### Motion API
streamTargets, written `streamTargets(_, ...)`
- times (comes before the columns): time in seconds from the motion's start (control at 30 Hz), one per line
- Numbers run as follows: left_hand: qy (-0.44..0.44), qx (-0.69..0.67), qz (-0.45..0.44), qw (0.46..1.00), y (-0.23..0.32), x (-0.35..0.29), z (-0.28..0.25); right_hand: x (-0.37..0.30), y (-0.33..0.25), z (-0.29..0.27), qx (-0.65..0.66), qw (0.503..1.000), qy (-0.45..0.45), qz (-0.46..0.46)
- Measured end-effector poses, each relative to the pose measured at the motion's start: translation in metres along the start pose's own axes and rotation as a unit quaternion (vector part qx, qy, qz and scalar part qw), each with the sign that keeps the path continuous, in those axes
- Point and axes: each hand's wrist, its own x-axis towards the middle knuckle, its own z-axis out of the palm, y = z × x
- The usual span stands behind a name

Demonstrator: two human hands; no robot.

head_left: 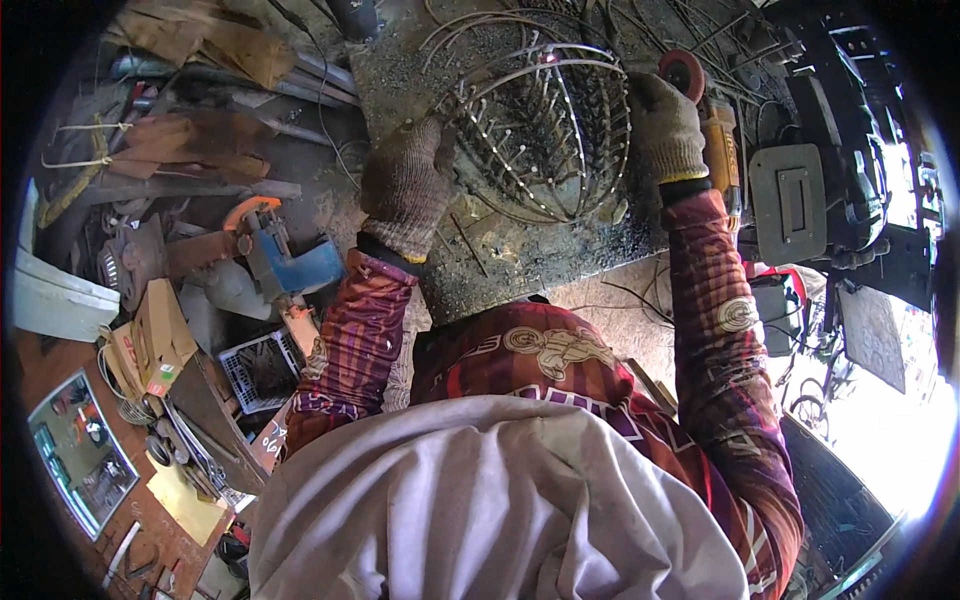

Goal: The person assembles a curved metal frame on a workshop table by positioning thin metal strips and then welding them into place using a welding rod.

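A rounded metal rod frame [580, 130] with curved ribs and shiny weld spots rests on the dark, gritty worktable [510, 265]. A small pinkish glow shows near its top. My left hand [405, 185], in a dirty knit glove, is closed at the frame's left edge; its fingertips are partly hidden. At the opposite edge, my right hand [668, 130], in a lighter knit glove, has its fingers curled round the rim. Just right of that hand is a yellow angle grinder [725, 145], with a reddish disc [682, 75] beyond the knuckles.
Loose thin rods lie across the table's far side. To the left are a blue-and-orange clamp tool [290, 255], pipes [320, 80], a white crate [258, 372] and a cardboard box [160, 340]. A grey plate with a slot [788, 203] stands at the right.
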Motion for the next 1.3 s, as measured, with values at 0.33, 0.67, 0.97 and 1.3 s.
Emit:
streamTargets(0.33,0.105,-0.041,0.037,0.993,0.017,0.024,-0.021,-0.001,0.001,0.001,-0.036,0.999,-0.027,0.011)
streamTargets(0.67,0.027,-0.021,0.085,0.996,0.045,0.060,-0.009,0.002,-0.003,-0.001,-0.025,1.000,-0.010,-0.011)
streamTargets(0.97,0.030,-0.004,0.057,0.998,0.044,0.060,-0.001,0.004,0.001,0.002,-0.019,0.999,0.007,-0.042)
streamTargets(1.3,0.025,-0.010,0.072,0.997,0.040,0.061,0.004,-0.020,-0.012,-0.049,0.032,0.998,0.014,0.059)
